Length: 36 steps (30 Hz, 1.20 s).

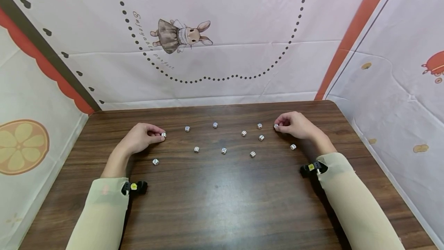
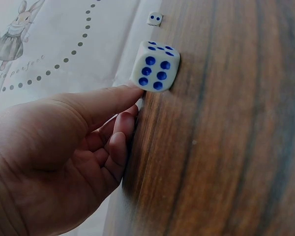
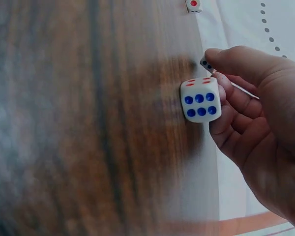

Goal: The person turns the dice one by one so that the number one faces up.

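Note:
At the left of the table, my left hand [image 1: 140,138] pinches a small white die [image 1: 163,135] between thumb and fingertips. A nearer die [image 2: 157,69] with six blue dots up front hides the pinched one in the left wrist view; it is the loose die [image 1: 155,162] below that hand. On the far right, my right hand [image 1: 296,124] holds another white die [image 1: 276,126] by thumb and fingers. Its dark-dotted face, the held die [image 3: 206,64], peeks out under the thumb. A loose die [image 3: 200,101] showing blue dots and red marks lies close before the right fingers.
Several more white dice lie scattered between the hands, among them a die [image 1: 187,129] right of the left hand and a die [image 1: 259,126] left of the right hand. The brown wood-grain table [image 1: 222,207] ends at a printed cloth backdrop [image 1: 243,26] behind.

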{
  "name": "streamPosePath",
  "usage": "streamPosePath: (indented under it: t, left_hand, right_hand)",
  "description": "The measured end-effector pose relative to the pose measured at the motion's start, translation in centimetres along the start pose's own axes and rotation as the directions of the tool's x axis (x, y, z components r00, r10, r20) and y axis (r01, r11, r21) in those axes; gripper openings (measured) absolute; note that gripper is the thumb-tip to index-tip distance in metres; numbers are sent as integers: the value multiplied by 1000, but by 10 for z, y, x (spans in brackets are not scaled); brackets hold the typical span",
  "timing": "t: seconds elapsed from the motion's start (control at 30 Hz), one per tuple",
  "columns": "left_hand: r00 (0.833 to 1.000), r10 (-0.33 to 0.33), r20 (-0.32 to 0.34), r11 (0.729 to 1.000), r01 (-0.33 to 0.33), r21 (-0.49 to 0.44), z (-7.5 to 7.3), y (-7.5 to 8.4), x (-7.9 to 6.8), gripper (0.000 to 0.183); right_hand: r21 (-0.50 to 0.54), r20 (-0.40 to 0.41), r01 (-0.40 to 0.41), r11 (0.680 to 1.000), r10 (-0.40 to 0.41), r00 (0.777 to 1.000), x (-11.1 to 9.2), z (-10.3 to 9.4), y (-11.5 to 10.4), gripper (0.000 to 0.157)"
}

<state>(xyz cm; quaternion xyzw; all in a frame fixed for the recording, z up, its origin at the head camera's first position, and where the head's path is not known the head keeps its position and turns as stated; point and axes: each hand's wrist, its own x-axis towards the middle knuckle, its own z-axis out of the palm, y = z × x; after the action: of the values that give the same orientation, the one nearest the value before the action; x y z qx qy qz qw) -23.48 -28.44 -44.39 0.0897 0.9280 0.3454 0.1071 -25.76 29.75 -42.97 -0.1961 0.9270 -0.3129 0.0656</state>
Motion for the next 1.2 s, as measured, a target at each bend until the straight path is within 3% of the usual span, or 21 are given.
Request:
streamPosePath:
  t: [0.47,0.9,1.2]
  left_hand:
    - [1000,0,-3,1000,0,0,1,0,1,23]
    - [1000,8,1,1000,-8,3,0,1,-1,23]
    - [1000,7,-8,1000,-7,-3,2,0,0,22]
  right_hand:
    - [-8,12,-16,1000,16,1000,1,-2,9,12]
    - [54,24,-16,998,15,1000,-1,-2,8,19]
    - [-1,25,3,1000,-3,1000,1,-1,5,21]
